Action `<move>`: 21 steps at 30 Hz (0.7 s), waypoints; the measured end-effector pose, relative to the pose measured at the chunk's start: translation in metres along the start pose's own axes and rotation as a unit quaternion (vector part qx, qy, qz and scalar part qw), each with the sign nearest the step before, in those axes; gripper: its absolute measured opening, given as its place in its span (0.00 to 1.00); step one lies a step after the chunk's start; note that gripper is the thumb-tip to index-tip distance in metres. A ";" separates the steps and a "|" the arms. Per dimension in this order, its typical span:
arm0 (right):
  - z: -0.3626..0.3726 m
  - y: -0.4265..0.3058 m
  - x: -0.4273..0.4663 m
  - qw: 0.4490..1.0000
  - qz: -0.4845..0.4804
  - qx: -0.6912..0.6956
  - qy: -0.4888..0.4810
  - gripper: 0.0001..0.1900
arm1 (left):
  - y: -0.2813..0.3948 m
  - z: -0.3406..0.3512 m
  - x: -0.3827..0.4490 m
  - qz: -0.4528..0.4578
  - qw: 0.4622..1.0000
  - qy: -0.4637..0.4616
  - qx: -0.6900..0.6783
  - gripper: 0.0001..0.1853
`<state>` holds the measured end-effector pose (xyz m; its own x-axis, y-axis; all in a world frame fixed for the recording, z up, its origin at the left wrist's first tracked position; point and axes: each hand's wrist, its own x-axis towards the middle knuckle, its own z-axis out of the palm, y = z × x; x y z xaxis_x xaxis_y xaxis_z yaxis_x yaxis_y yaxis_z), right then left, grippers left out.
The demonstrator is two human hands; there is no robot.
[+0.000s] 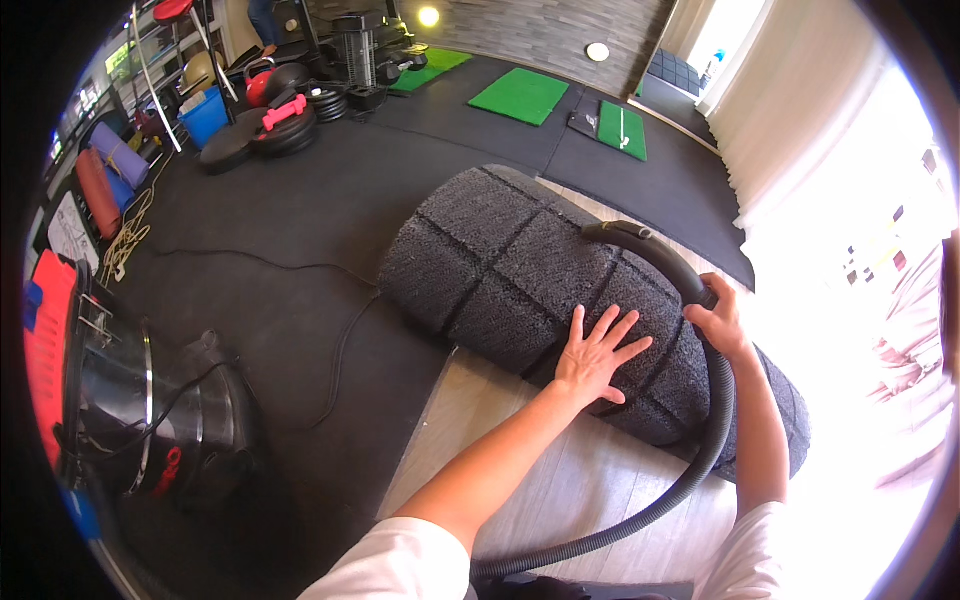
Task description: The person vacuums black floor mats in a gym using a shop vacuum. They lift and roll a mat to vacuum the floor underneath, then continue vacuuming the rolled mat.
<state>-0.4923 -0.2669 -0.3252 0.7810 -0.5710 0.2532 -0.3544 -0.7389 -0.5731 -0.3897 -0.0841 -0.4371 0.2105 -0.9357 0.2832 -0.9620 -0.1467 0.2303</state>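
Observation:
A bulky dark grey rolled carpet (517, 262) with black grid lines lies across the floor before me. My left hand (596, 356) rests flat on its near side, fingers spread, holding nothing. My right hand (718, 319) is wrapped around the curved black handle of a vacuum hose (660, 259). The handle's open end points left and touches or hovers just above the top of the roll; I cannot tell which. From my right hand the ribbed hose (709, 450) bends down and back towards my body. Its lower end passes out of sight beneath my left sleeve.
A canister vacuum (165, 397) with a red top stands at left, near a black cable (341, 360). Weight plates (289, 135), a blue bin (204, 118) and rolled mats (97, 191) sit behind. Green mats (521, 96) lie farther off; a pale curtain (780, 97) hangs right. A person's leg (264, 26) shows far back.

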 end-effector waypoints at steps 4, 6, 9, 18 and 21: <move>0.008 -0.002 -0.004 0.999 0.027 0.031 0.032 0.27 | -0.003 -0.002 -0.003 -0.003 1.000 -0.016 -0.002 0.53; 0.009 0.000 -0.007 0.997 0.047 0.061 0.032 0.28 | -0.002 0.000 -0.001 -0.005 1.000 -0.008 -0.001 0.53; 0.013 0.003 -0.012 0.996 0.052 0.055 0.043 0.27 | -0.001 0.003 -0.002 -0.002 1.000 -0.008 -0.007 0.53; 0.006 -0.057 0.003 0.998 0.018 0.006 0.056 0.26 | -0.005 0.003 -0.002 0.002 1.000 -0.005 -0.015 0.52; 0.021 -0.052 0.020 1.000 0.024 -0.008 0.003 0.27 | -0.002 -0.001 -0.002 -0.001 1.000 -0.015 -0.012 0.52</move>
<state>-0.4471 -0.2318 -0.3068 0.7597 -0.6084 0.2295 -0.3998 -0.7154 -0.5730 -0.3882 -0.0816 -0.4376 0.2060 -0.9446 0.2555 -0.9571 -0.1402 0.2534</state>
